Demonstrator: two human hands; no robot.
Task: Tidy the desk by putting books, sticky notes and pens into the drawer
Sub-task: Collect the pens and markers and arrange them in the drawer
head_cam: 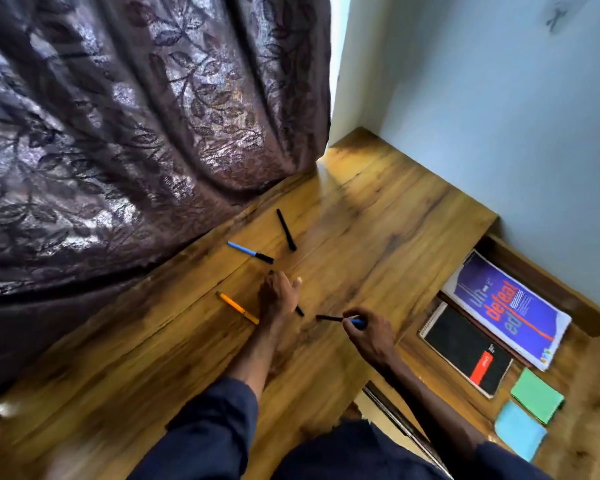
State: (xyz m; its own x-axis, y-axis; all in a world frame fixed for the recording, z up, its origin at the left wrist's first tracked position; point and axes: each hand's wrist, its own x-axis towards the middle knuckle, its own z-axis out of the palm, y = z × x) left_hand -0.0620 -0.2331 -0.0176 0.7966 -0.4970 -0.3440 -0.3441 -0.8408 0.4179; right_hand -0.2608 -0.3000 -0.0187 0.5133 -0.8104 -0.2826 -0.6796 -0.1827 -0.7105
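Orange pen (238, 308) lies farthest left on the wooden desk (378, 216), its near end disappearing under the left hand (277, 296). Behind it, a patterned curtain (118, 133) drapes over the desk's back left edge and hides it. A blue pen with a black cap (250, 252) and a black pen (286, 230) lie apart from each other beyond the hand. The left hand is stretched flat and low over the desk, fingers extended and gripping nothing visible. A short black tip (299, 311) pokes out from its right side, the rest hidden, so it is unclear what it is. The right hand (369, 332) pinches a second blue pen (340, 319) in its curled fingertips; much of the barrel is covered. On the right, the open drawer (593, 368) holds a purple book (506, 306), a black spiral notebook (465, 348), green sticky notes (537, 396) and blue sticky notes (520, 429). The drawer's near corner is cut off by the frame.
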